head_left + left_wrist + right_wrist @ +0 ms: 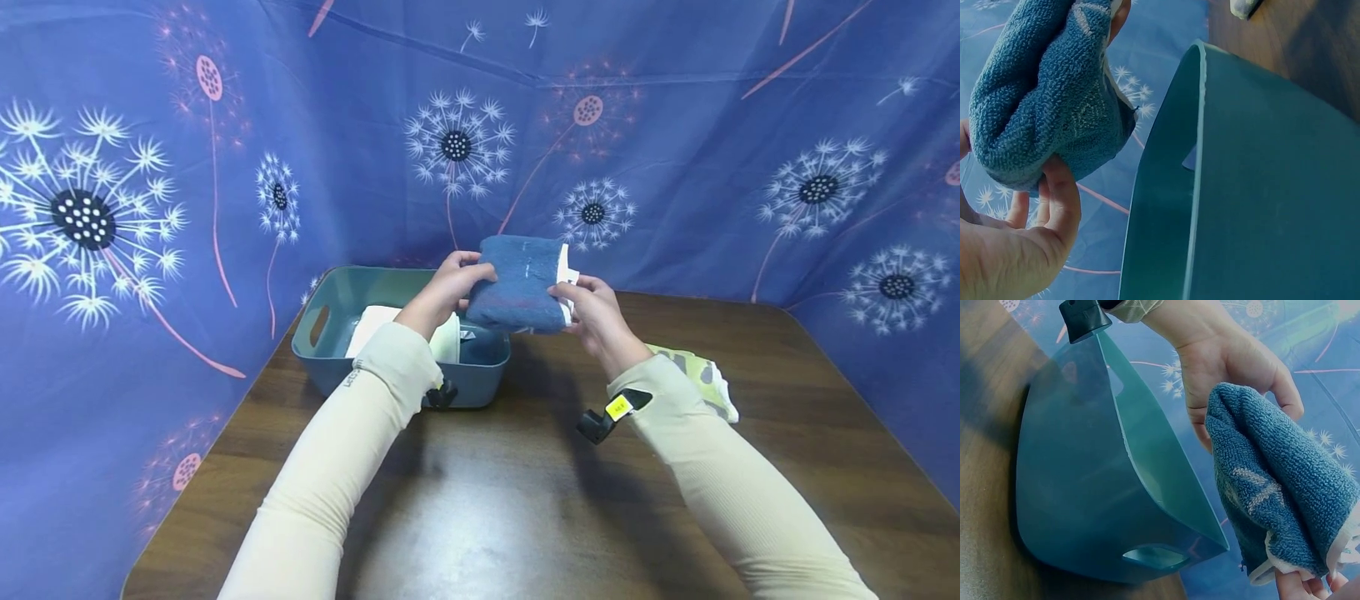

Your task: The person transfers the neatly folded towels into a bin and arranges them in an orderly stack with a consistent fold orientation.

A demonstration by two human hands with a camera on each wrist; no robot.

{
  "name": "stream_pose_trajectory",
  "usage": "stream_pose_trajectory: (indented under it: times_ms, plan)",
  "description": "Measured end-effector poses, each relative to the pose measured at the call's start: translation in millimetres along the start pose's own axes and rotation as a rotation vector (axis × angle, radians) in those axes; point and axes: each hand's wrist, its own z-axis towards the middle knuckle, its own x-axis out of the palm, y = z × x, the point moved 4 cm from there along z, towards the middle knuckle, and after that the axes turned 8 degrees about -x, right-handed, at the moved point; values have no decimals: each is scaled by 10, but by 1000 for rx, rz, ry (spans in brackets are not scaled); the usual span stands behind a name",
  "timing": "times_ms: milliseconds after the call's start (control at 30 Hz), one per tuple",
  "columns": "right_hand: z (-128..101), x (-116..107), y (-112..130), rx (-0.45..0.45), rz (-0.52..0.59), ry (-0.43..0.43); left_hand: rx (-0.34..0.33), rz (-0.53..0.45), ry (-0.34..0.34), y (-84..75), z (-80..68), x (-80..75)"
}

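A folded blue terry towel with a white edge is held up in both hands, above the right end of a teal plastic bin. My left hand grips its left side, thumb on top and fingers beneath. At the white-edged right side, my right hand pinches the towel with the thumb on top. The left wrist view shows the thick folds of the towel over the left fingers. In the right wrist view, the right fingers hold the white border at the bottom.
White cloth and a pale green piece lie inside the bin, which stands at the left on a brown wooden table. A yellow-green patterned cloth lies behind my right forearm. A blue dandelion-print curtain surrounds the table.
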Motion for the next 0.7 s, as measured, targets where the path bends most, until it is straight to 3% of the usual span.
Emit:
stream_pose_trajectory:
  times_ms: [700]
  plan:
    - [17, 240, -27, 9, -52, 1, -65, 54, 30, -52, -18, -254]
